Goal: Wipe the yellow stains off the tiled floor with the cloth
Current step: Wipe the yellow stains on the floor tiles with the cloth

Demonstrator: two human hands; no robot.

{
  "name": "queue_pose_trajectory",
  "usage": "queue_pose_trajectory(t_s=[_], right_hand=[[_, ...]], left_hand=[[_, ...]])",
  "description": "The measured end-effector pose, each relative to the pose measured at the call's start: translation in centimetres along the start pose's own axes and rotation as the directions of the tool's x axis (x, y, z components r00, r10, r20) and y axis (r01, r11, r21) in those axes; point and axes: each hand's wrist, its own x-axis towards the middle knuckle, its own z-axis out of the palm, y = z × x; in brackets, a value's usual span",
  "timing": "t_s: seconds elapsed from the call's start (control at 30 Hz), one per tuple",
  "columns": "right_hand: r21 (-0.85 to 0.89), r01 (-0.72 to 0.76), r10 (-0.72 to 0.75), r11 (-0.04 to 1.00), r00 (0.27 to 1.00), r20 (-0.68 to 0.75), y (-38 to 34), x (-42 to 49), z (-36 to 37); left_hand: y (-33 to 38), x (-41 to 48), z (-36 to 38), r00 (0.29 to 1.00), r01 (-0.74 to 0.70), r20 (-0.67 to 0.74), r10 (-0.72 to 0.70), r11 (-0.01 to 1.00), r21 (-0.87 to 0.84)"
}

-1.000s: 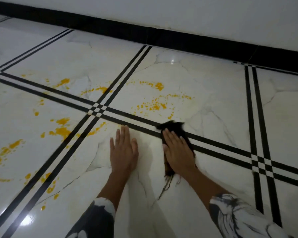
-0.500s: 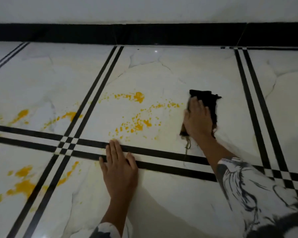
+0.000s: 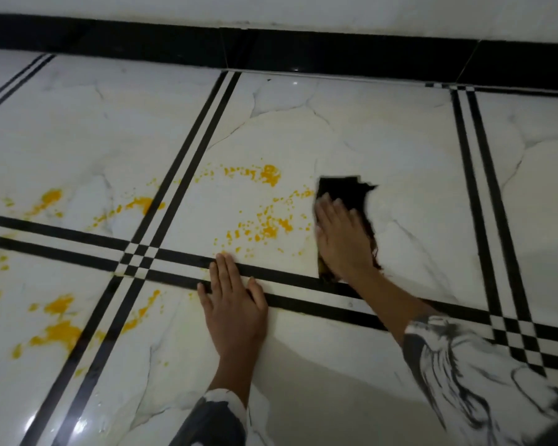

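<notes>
Dim, soft indoor light leaves glare spots on the glossy floor (image 3: pixel 400 162), and the right sleeve (image 3: pixel 484 375) is motion-blurred.

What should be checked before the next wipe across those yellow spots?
1. Cloth pinned down: the right hand presses it flat on the floor. Ok.
2. Cloth next to the stains: its left edge sits at their right end. Ok.
3. Left hand out of the wipe's path: it lies flat on the black stripes, with its fingertips at the lowest spots. Not ok.
4. This tile clean: many spots remain. Not ok.
5. Left-tile stains dealt with: they remain. Not ok.
6. Underside of the cloth clean: hidden. Cannot tell.
</notes>
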Motion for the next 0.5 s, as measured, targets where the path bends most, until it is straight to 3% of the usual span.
queue_pose_trajectory(t_s=[0.1, 0.17, 0.27, 0.33, 0.4, 0.5], right_hand=[[0.005, 0.218, -0.216, 0.976, 0.965, 0.148, 0.6, -1.2, -1.0], [0.013, 0.129, -0.13, 0.992, 0.988, 0.088, 2.1, 1.2, -1.1], [0.005, -0.144, 0.144, 0.99, 0.989, 0.019, 2.9, 4.8, -0.7], [0.03, -0.21, 0.209, 0.977, 0.977, 0.034, 1.7, 4.6, -0.2], [0.013, -0.142, 0.141, 0.99, 0.989, 0.04, 0.0, 2.3, 0.2], [-0.007, 0.073, -0.071, 0.997, 0.992, 0.108, -1.3, -0.9, -0.1]], left_hand=[[0.2, -0.2, -0.3, 1.0, -0.009, 0.01, 0.009, 1.0, -0.013], [0.3, 0.0, -0.4, 1.0, -0.015, 0.0, 0.015, 1.0, -0.019], [0.4, 0.1, -0.3, 1.0, -0.018, -0.017, 0.018, 1.0, 0.001], [0.3, 0.2, 0.0, 1.0, -0.01, -0.009, 0.01, 1.0, -0.004], [0.5, 0.1, 0.0, 1.0, -0.006, 0.007, 0.006, 1.0, -0.006], [0.6, 0.0, -0.5, 1.0, 0.004, 0.027, -0.003, 1.0, -0.007]])
